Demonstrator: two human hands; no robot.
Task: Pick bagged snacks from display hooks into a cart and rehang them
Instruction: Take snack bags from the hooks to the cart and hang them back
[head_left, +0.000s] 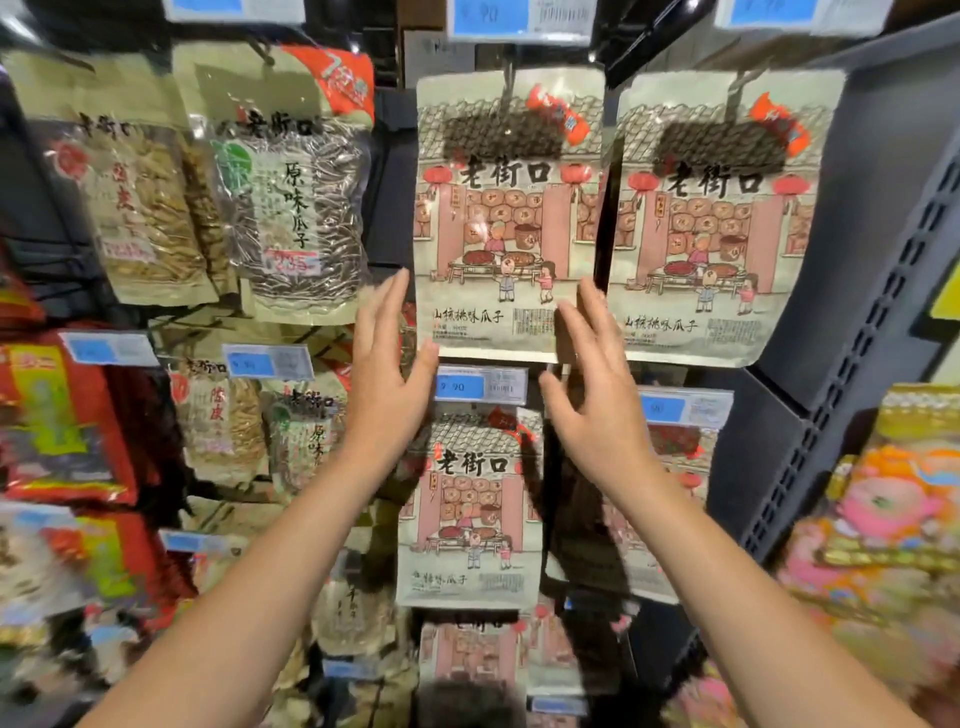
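Blue-and-white price tags hang in front of the rows: one reads 9.90, another sits at the top edge, a third is lower left, a fourth lower right, a fifth far left. A dark grey shelf upright with rows of slots rises on the right, tilting outward toward the top. A yellow sign shows at the right edge, cut off by the frame. Black wire hooks come out of the dark back panel behind the rows.
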